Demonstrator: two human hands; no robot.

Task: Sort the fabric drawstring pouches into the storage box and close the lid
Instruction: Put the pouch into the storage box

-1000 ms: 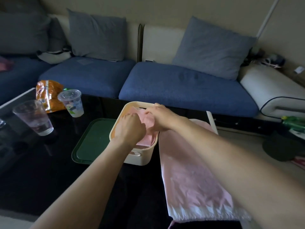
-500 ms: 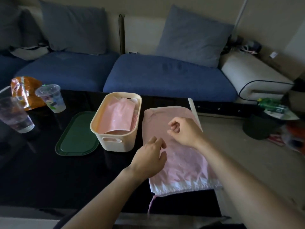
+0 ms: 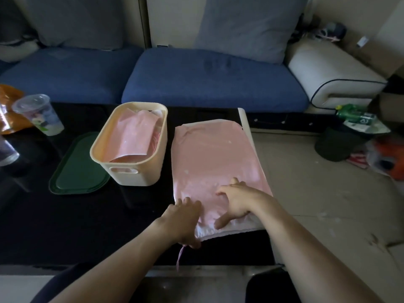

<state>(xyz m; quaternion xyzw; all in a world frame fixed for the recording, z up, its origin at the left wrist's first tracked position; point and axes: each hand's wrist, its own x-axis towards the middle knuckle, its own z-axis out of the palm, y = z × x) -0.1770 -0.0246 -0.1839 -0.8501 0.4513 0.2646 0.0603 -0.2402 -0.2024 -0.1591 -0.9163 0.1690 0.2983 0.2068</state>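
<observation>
- Where the frame is widest, a blue sofa (image 3: 209,77) with grey cushions (image 3: 244,27) is seen behind a black table (image 3: 65,226).
- On the right part of that table a large pink pouch (image 3: 214,158) is laid flat, its white hem at the near edge and its far end close to the table's back edge.
- Just left of the pouch, close to it, a cream box (image 3: 140,173) is placed upright and uncovered; folded pink pouches (image 3: 131,136) are held inside it.
- A green lid (image 3: 74,171) is laid flat on the table against the box's left side, partly tucked under it.
- Both forearms are stretched forward from the bottom of the view toward the pouch's near end.
- The right hand (image 3: 238,202) is set palm down on the pouch near the hem, with fingers spread and pressed on the cloth and the thumb angled toward the hem.
- The left hand (image 3: 185,221) is placed at the pouch's near left corner, fingers lying over the edge; the corner appears to be pinched by the thumb, though this cannot be told for certain.
- A thin pink cord (image 3: 180,256) is hung from that corner over the table's front edge.
- At the far left a plastic cup (image 3: 41,117) with a lid is stood beside an orange bag (image 3: 8,114).
</observation>
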